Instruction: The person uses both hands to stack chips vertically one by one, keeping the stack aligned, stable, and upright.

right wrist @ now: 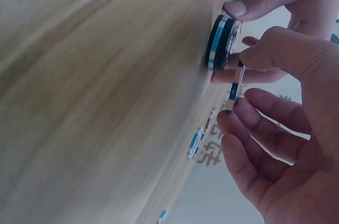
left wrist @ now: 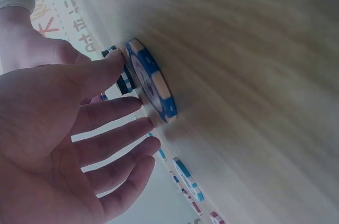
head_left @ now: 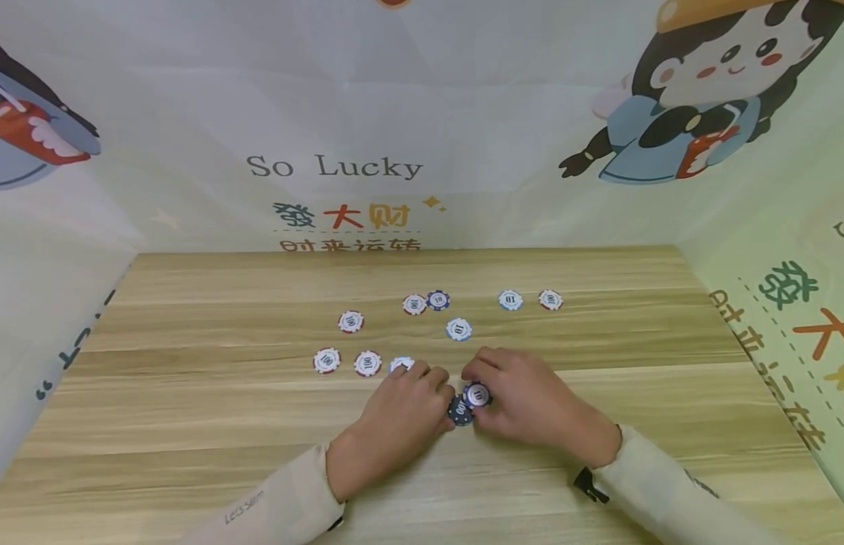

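My left hand [head_left: 403,405] holds a short stack of poker chips [right wrist: 219,44] between thumb and forefinger, low at the tabletop. A black chip marked 100 [head_left: 459,412] tops it, and a light-blue-and-white edge shows among the black ones. My right hand [head_left: 531,397] pinches a dark blue poker chip marked 10 [head_left: 478,394], tilted beside the stack in the right wrist view; its other fingers curve loosely below. Another blue poker chip [left wrist: 151,81] lies flat near my left thumb, covered by that hand in the head view. A light blue chip [head_left: 401,365] is partly hidden behind my left fingers.
Red-edged chips marked 100 [head_left: 326,361] and blue-edged chips marked 10 [head_left: 459,329] lie scattered over the wooden table [head_left: 210,424] beyond my hands. One 100 chip [head_left: 413,304] touches a blue 10 chip [head_left: 438,300]. Printed cloth walls [head_left: 490,166] border the table's back and sides.
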Motion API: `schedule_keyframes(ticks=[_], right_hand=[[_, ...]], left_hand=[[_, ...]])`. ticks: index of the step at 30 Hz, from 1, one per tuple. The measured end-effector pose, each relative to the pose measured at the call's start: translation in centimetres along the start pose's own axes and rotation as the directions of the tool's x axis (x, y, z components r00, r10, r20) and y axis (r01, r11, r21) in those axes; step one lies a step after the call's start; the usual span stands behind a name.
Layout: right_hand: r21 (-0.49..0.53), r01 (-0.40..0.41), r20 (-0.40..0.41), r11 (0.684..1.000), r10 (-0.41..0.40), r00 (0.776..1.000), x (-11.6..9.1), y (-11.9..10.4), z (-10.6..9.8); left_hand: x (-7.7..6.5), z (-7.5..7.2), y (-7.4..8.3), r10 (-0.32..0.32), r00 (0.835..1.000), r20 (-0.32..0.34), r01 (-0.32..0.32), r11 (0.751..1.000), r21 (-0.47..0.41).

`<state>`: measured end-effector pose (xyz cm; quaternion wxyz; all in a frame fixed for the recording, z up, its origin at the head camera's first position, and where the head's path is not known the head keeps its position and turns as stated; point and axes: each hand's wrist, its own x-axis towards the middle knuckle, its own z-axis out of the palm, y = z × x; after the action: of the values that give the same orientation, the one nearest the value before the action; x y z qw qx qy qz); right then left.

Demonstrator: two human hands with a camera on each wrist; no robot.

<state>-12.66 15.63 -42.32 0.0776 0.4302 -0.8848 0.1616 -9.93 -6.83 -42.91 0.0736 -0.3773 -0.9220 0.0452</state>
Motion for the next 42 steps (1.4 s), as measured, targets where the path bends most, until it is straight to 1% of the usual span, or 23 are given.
schedule_keyframes(ticks=[5,7,13,27,37,42], right_hand=[[0.007,0.006,0.008,1.0,-0.006,1.0,0.1,-0.4,0.4],[0.01,0.005,0.01,1.0,-0.005,1.0,0.2,-0.6,0.5],[0.029,0.005,0.012,1.0,-0.005,1.0,0.3,-1.0,0.8],[0.067,-0.007,0.02,0.998,0.005,1.0,0.4,-1.1,1.4],[0.084,-0.006,0.002,0.996,0.006,1.0,0.4,-1.3,1.5],[0.09,-0.014,0.003,0.996,0.014,1.0,0.4,-1.2,1.6]], left_hand=[[-0.1,0.1,0.0,0.01,0.998,-0.059,-0.009,1.0,0.014],[-0.1,0.1,0.0,0.01,0.998,-0.069,-0.009,1.0,0.016],[-0.1,0.1,0.0,0.004,0.998,-0.068,-0.003,1.0,0.014],[-0.3,0.4,-0.1,-0.002,0.996,-0.093,0.002,1.0,0.005],[-0.3,0.3,0.0,-0.006,0.997,-0.075,0.006,1.0,0.002],[-0.3,0.4,0.0,-0.006,0.997,-0.079,0.006,1.0,0.002]])
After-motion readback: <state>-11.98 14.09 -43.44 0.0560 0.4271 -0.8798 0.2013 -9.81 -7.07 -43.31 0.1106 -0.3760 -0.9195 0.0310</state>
